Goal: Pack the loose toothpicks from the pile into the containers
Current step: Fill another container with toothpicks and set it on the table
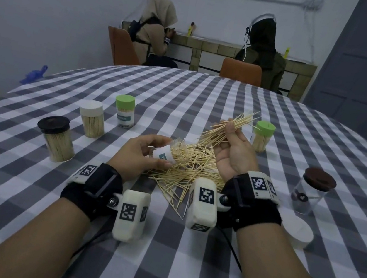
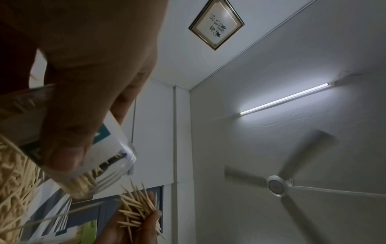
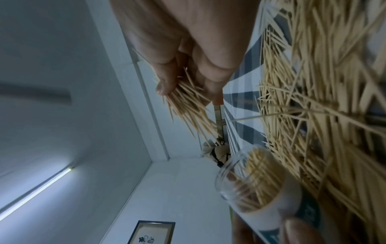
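My right grip (image 1: 230, 150) pinches a toothpick bundle (image 1: 227, 131), its long axis angled toward the open container (image 1: 171, 152) my left grip (image 1: 142, 154) holds tilted just beside

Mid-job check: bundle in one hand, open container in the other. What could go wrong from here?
1. The toothpick bundle in the right hand fans out unevenly; splayed tips may miss the open container mouth.
2. The left hand holds that container tilted, nearly sideways, above the pile; packed toothpicks could slide out.
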